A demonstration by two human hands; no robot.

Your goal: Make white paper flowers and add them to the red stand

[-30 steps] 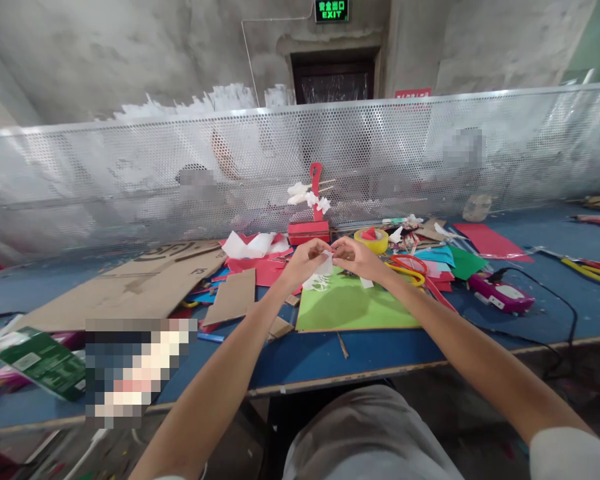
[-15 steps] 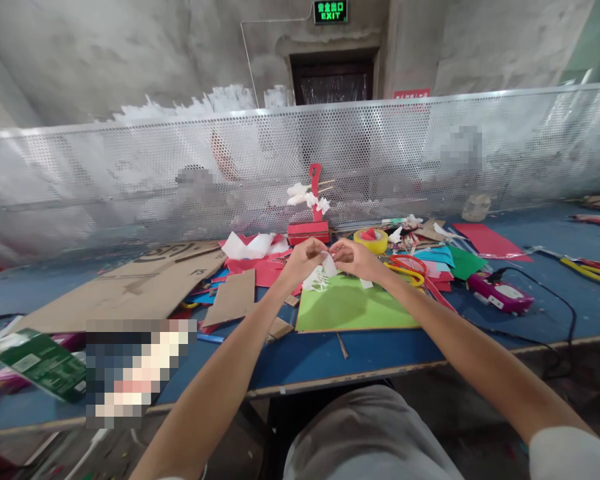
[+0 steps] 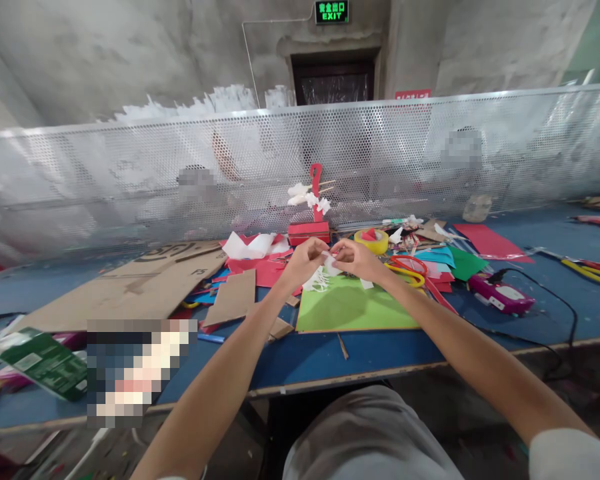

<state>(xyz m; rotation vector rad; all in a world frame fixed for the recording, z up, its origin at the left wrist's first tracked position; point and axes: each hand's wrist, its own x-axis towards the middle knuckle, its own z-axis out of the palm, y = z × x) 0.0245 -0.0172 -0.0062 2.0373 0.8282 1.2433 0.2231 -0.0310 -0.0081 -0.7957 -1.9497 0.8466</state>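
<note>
My left hand [image 3: 306, 261] and my right hand [image 3: 354, 257] meet over the far part of a lime-green sheet [image 3: 355, 310]. Both are closed in a pinch on a small piece of white paper [image 3: 331, 265] between them. White fringed strips [image 3: 317, 280] hang below my left fingers; whether they belong to the same piece I cannot tell. A white scrap [image 3: 367, 284] lies on the sheet under my right hand. Behind the hands stands a red box-like base [image 3: 309, 233] with a red upright [image 3: 317, 193], with white paper flowers and thin sticks on it.
Cardboard [image 3: 130, 287] covers the left of the blue table [image 3: 330, 363]. Yellow tape [image 3: 373, 242], yellow-handled scissors [image 3: 405, 273] and coloured paper lie right of centre. A purple device [image 3: 503, 293] with a black cable sits farther right. A perforated metal screen [image 3: 260, 167] closes off the back.
The white paper between my fingers has turned slightly. Both hands stay in nearly the same place, and the table things have not moved.
</note>
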